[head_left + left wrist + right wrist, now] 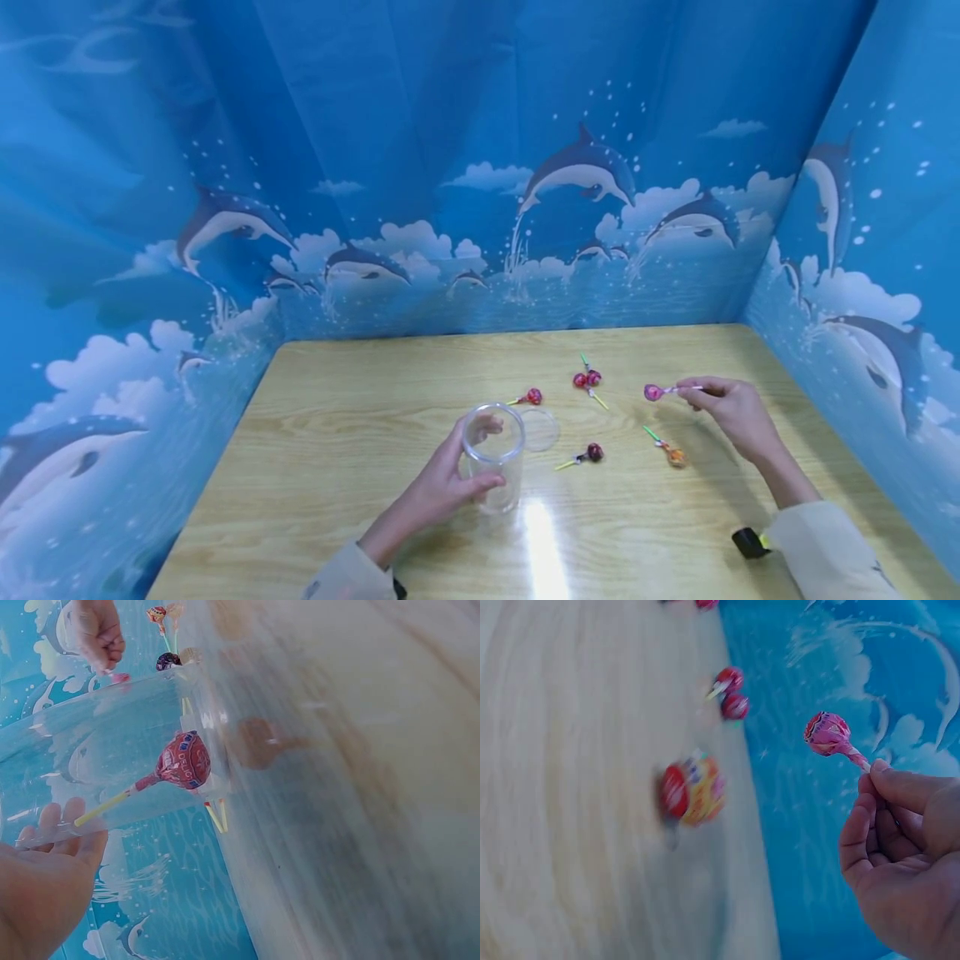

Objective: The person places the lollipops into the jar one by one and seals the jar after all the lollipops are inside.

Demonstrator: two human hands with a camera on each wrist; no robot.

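Note:
My left hand [450, 479] grips a clear plastic jar [495, 500] round its side, its mouth facing up. In the left wrist view, a red lollipop [184, 761] with a yellow stick overlaps the jar; I cannot tell whether it is inside or behind. My right hand [738, 412] pinches a pink lollipop [653, 392] by its white stick, above the table's right side. In the right wrist view, the pink lollipop [827, 735] points away from the fingertips. Below it on the table lies an orange lollipop [676, 457] with a green stick.
A dark-wrapped lollipop [594, 452] lies right of the jar. Two red lollipops [592, 378] touch farther back, and another red lollipop [534, 396] lies behind a clear round lid [542, 431]. Dolphin-print curtains [420, 167] border the wooden table [300, 467].

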